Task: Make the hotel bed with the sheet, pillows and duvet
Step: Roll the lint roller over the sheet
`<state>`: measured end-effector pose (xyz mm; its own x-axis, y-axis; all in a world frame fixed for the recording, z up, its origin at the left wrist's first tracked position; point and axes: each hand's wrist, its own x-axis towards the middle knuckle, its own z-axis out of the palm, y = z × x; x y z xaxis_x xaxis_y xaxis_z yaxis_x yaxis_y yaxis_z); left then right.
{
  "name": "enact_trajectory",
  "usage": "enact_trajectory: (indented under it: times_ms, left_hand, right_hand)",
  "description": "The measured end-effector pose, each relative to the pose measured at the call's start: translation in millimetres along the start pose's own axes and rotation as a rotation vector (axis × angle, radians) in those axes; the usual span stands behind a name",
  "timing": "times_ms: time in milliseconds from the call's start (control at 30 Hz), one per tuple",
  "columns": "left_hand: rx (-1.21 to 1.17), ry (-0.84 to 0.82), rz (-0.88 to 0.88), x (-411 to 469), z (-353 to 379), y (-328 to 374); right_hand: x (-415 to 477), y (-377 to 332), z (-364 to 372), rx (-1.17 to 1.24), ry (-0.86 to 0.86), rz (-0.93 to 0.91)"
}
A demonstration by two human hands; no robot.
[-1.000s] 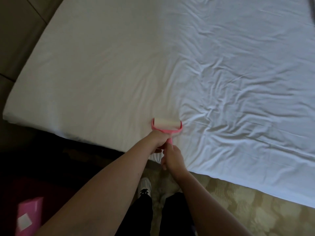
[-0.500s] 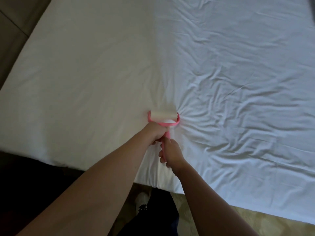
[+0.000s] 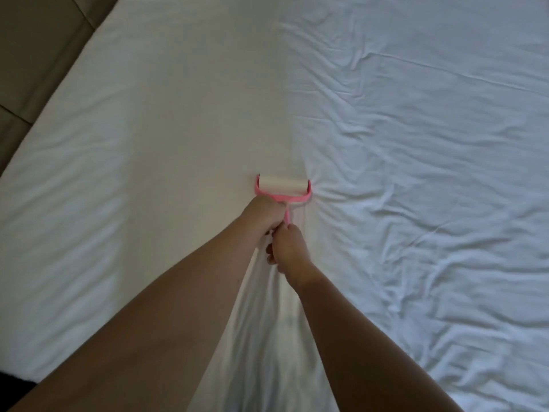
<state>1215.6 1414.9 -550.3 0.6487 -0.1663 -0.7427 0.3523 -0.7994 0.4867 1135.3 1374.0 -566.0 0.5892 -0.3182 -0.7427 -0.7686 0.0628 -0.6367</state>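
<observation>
A white sheet (image 3: 178, 120) covers the bed, smooth on the left half and creased on the right half. A pink lint roller (image 3: 283, 188) with a cream roll lies pressed on the sheet near the middle. My left hand (image 3: 264, 211) grips the roller's handle just below the pink frame. My right hand (image 3: 288, 248) grips the lower end of the same handle, right behind the left hand. Both arms reach out over the bed. No pillows or duvet are in view.
A brown padded headboard or wall panel (image 3: 35, 55) runs along the upper left edge of the bed. A dark strip of floor (image 3: 12, 388) shows at the bottom left corner.
The roller and both hands have moved away from the near edge toward the middle of the bed. The floor, my legs and the pink box have dropped out of view.
</observation>
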Motion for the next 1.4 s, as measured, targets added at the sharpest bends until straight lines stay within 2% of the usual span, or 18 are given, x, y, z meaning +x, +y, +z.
enact_trajectory:
  times_ms: [200, 367, 500, 567, 767, 1133, 1400]
  left_hand:
    - [-0.002, 0.040, 0.081, 43.0, -24.6, 36.1]
    - [-0.096, 0.122, 0.226, 56.0, -27.0, 46.9]
    - [-0.128, 0.032, 0.259, 42.4, -16.9, 53.1]
    - [-0.117, -0.022, 0.221, 40.2, -9.4, 51.1]
    - [-0.164, -0.181, 0.046, 27.1, 5.3, 30.6]
    - [-0.046, -0.224, -0.149, -42.9, 41.3, -5.8]
    - [-0.077, -0.268, -0.235, -88.6, 74.3, -53.8]
  right_hand:
    - [44.1, -46.5, -2.3, -0.005, 0.041, -0.013]
    - [51.6, -61.2, -5.9, -0.086, 0.253, -0.124]
    - [39.4, -53.4, -16.8, -0.016, 0.341, -0.089]
    - [35.3, -47.5, -21.0, 0.042, 0.299, -0.017]
    - [18.5, -14.6, -26.4, 0.010, 0.128, 0.089]
    - [-62.3, 26.2, -38.3, -0.065, -0.032, 0.127]
    - [-105.1, 85.3, -33.5, -0.080, -0.057, 0.141]
